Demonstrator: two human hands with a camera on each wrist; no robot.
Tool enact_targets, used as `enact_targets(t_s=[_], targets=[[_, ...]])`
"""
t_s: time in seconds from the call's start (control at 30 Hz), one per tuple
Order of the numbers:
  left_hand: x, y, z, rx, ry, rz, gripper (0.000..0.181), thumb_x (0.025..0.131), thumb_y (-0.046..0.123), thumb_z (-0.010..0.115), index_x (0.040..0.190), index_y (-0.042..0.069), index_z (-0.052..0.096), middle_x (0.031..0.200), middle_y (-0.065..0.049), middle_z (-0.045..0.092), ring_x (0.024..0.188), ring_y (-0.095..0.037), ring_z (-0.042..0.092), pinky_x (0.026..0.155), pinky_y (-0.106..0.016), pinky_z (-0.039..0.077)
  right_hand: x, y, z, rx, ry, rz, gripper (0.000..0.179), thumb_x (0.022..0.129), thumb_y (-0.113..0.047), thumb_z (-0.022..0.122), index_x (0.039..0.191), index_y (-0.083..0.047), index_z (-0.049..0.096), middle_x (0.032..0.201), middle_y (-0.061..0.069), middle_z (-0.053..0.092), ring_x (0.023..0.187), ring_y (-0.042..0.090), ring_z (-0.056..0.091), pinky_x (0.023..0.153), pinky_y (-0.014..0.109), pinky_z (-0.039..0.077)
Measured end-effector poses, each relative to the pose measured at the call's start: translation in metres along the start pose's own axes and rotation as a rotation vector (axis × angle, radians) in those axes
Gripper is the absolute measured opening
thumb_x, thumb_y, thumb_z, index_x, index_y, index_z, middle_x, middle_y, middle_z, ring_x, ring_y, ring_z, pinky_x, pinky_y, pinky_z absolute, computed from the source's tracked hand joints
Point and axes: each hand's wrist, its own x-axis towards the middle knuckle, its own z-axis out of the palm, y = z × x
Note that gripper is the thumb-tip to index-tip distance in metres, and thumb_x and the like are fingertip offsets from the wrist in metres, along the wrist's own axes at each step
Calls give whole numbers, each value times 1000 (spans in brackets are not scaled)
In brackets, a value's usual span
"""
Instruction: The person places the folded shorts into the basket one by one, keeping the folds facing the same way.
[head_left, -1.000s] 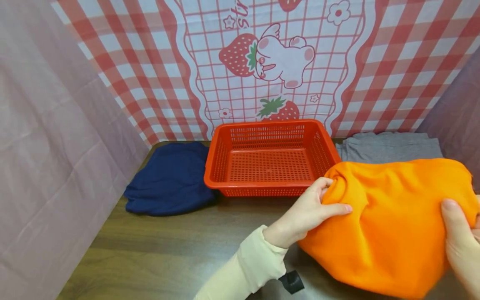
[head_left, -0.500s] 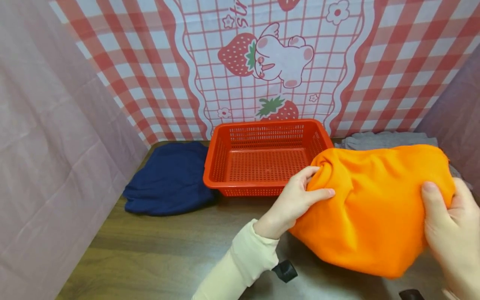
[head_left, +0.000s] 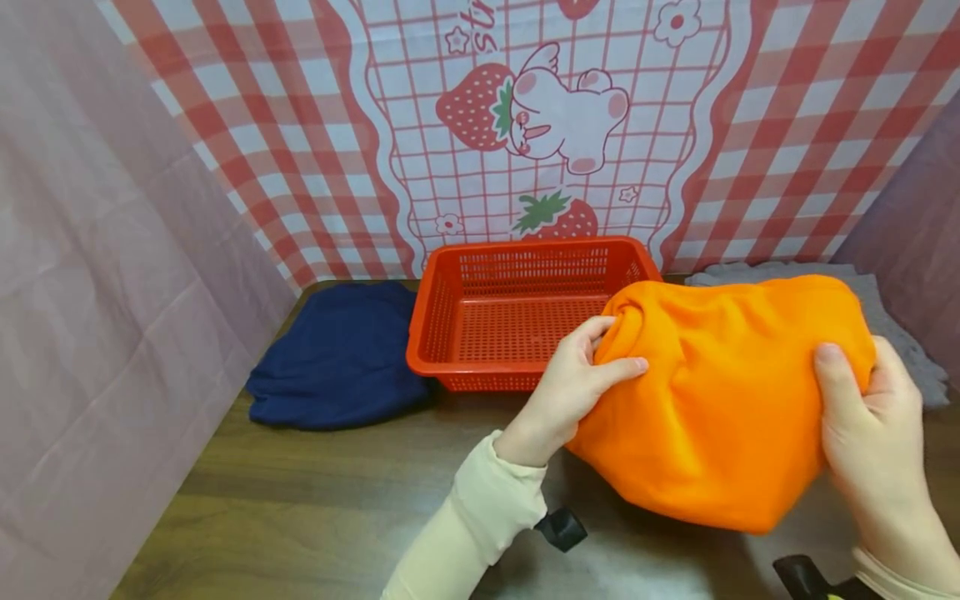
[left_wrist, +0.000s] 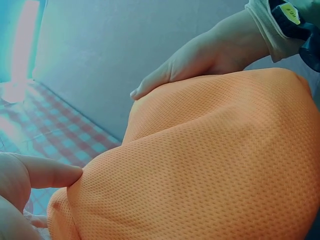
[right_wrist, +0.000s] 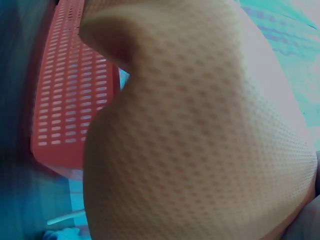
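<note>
An orange mesh-knit cloth garment (head_left: 720,408), folded into a bundle, is held up above the table in front of me. My left hand (head_left: 573,387) pinches its left upper edge, thumb on the near face and fingers behind. On the opposite side my right hand (head_left: 870,433) grips it the same way, thumb in front. Small dimples in the orange fabric (left_wrist: 200,155) fill much of the left wrist view. The bundle overlaps the right front corner of a red plastic basket (head_left: 487,370) in the head view. Its underside hangs loose.
A folded navy cloth (head_left: 341,358) lies on the wooden table (head_left: 300,500) left of the basket. Behind the orange bundle, a grey cloth (head_left: 892,312) lies at the back right. A checked strawberry-print curtain (head_left: 300,150) hangs behind, with plain curtains at both sides.
Both hands have carried the orange garment leftward and slightly up, toward the basket. More of the grey cloth's right side shows now. The basket and navy cloth stay put.
</note>
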Motion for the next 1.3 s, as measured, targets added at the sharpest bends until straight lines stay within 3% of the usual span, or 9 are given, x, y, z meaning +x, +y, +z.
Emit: enact_targets(t_s=[0.17,0.33,0.67,0.97,1.3], targets=[[1,1,-4,-12,2,12,36,83,8,64,116,18,54,103,5,60,88,-11,57,83,-28,48,1,3,1,14,-34,10,5,89,-6,54,88,-11,55,65,2,49,46,8,49,42,16,40],[2,2,-9,-23,8,45,33,84,7,62,115,15,55,102,3,60,87,-13,57,81,-28,48,4,3,6,105,-66,8,4,89,-4,53,89,-8,55,65,3,51,47,8,51,42,17,42],[4,5,-15,-4,81,83,33,83,6,63,115,14,55,105,1,59,90,-14,56,85,-30,47,7,4,16,214,-195,-12,3,90,-3,51,92,-5,53,67,3,52,49,10,52,44,18,44],[6,8,-22,5,157,81,32,82,8,64,113,12,54,107,-2,60,91,-16,56,87,-33,47,10,6,24,176,-292,3,10,90,-7,52,101,-7,51,77,2,52,57,9,54,50,17,46],[8,9,-30,-24,191,125,30,82,6,63,110,11,55,99,-4,60,85,-17,57,80,-32,49,12,9,34,347,-405,4,17,91,2,43,106,-4,50,83,2,51,66,10,53,55,19,46]])
